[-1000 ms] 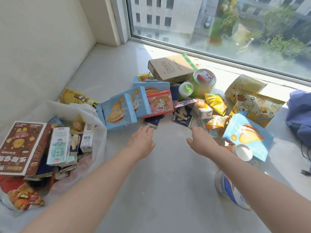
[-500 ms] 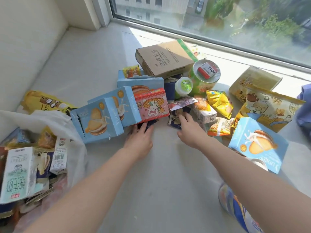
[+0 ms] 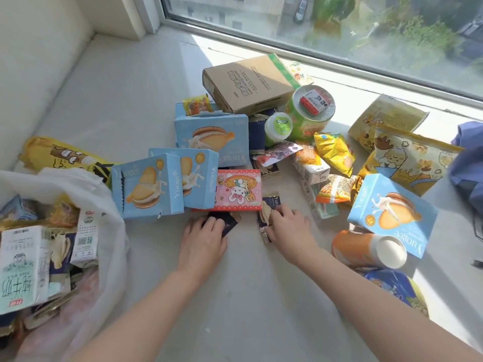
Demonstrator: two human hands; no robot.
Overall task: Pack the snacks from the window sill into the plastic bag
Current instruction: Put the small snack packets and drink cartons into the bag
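Lightly bent, the left hand's [image 3: 201,241] fingertips [image 3: 213,222] rest on the left navy sachet [image 3: 227,224], though I cannot tell if they grip it. The right hand [image 3: 288,228] pinches the right navy sachet [image 3: 268,209]. Both sachets lie at six o'clock of the pink box [image 3: 239,190]. They look light, slippery and crushable, so hold them by the sealed edges. The plastic bag [image 3: 86,178] gapes at nine o'clock.

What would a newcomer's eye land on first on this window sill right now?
A heap of snacks, led by light blue biscuit boxes and a pink box, fills the sill's middle. Just before it, the left hand and right hand each touch a dark packet. At far left gapes the partly filled plastic bag.
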